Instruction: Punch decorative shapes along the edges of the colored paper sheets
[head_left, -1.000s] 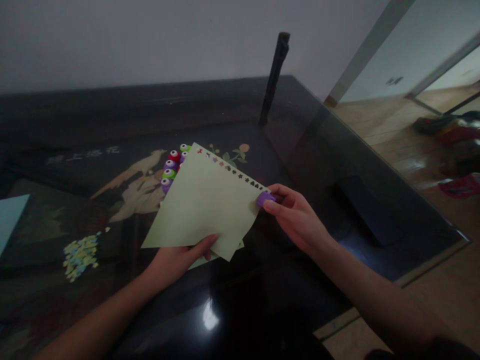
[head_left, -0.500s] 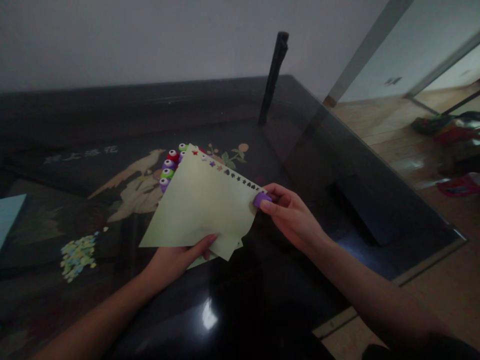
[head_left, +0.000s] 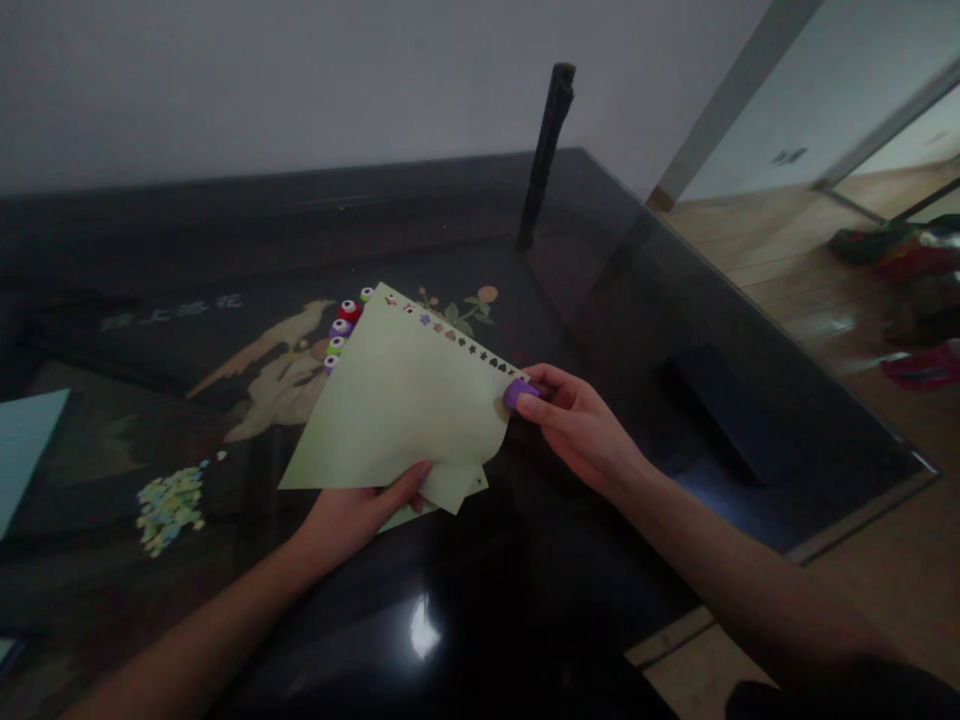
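Observation:
A pale green sheet of paper (head_left: pixel 397 400) is held above the dark table, with a row of punched shapes such as stars and hearts along its upper right edge. My left hand (head_left: pixel 367 510) grips the lower edge, thumb on top; the other fingers are mostly hidden beneath. My right hand (head_left: pixel 574 415) is closed around a purple craft punch (head_left: pixel 519 393) at the sheet's right corner. Behind the paper's left edge stand several more punches (head_left: pixel 341 328) in purple, green and red, partly covered by the sheet.
A heap of small paper cutouts (head_left: pixel 171 508) lies on the glossy table (head_left: pixel 300 650) at left. Light blue paper (head_left: pixel 26 450) is at the left edge. A dark flat object (head_left: pixel 727 415) rests on the right side, and a black post (head_left: pixel 549 150) rises at the back.
The paper, the punch and both hands keep nearly the same places. The sheet bows slightly more near its right corner, and the view has shifted a little.

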